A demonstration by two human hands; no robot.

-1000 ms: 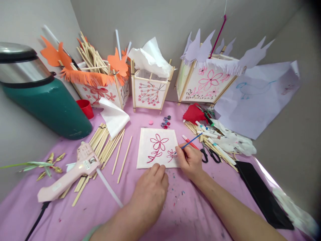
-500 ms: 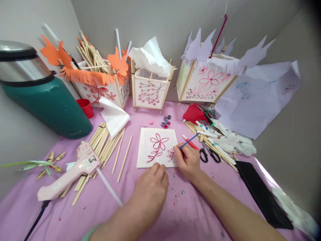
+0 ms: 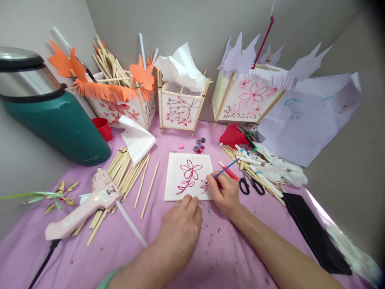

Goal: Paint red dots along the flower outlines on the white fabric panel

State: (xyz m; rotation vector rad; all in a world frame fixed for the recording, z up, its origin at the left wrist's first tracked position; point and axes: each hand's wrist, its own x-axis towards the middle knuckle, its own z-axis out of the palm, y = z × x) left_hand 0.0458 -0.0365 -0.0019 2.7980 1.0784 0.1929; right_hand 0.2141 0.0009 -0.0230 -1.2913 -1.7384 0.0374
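Note:
A white square panel (image 3: 173,176) lies flat on the pink-purple cloth, bearing a large red outlined flower with a leafy stem and a smaller red flower at its right. My left hand (image 3: 182,228) has its fingers bent together over the panel's near edge, holding it down; the thumb is hidden. A thin blue paintbrush (image 3: 226,168) is pinched in my right hand (image 3: 224,194), which rests at the panel's right edge. The brush's tip is over the smaller flower, mostly hidden by my fingers. Small paint pots (image 3: 199,146) sit just beyond the panel.
To the left are a pink glue gun (image 3: 87,206), wooden sticks (image 3: 129,172) and a green bottle (image 3: 57,128). Black-handled scissors (image 3: 255,186), a red marker (image 3: 229,171) and a black case (image 3: 314,233) lie right. Decorated paper lanterns (image 3: 180,114) stand along the back.
Almost nothing differs. My right hand has shifted very slightly left with the paintbrush, and dark marks show at the smaller flower's middle; my left hand stays on the panel.

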